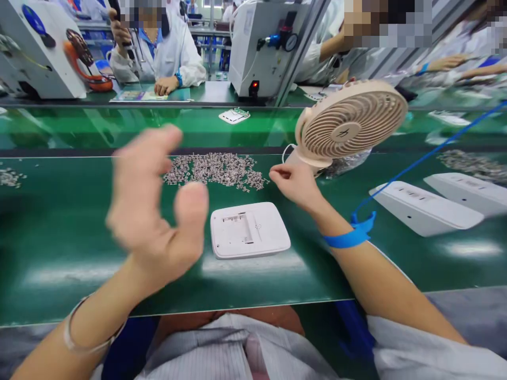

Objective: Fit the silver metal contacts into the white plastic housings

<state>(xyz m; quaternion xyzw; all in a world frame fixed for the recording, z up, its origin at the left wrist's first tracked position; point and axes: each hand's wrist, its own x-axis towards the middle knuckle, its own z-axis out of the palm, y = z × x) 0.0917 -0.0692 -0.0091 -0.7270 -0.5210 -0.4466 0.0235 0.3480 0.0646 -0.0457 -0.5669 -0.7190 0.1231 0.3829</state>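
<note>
A white plastic housing (273, 227) with an uncovered battery compartment lies on the green table in front of me. Behind it is a heap of small metal pieces (216, 168), perhaps contacts or clips. My left hand (154, 200) is raised left of the housing, smeared by motion, its thumb and fingers apart with nothing seen between them. Thumb and fingertips of my right hand (297, 182) are pinched together at the heap's right edge, just before the fan. Whatever is in that pinch is too small to make out.
A beige fan (352, 124) stands behind my right hand. Two white housings (428, 206) sit at the right. A blue cord (431, 148) runs from my wristband. Across the green conveyor (138, 124), carrying a circuit-board part (234, 115), a co-worker's hand (166, 85) rests.
</note>
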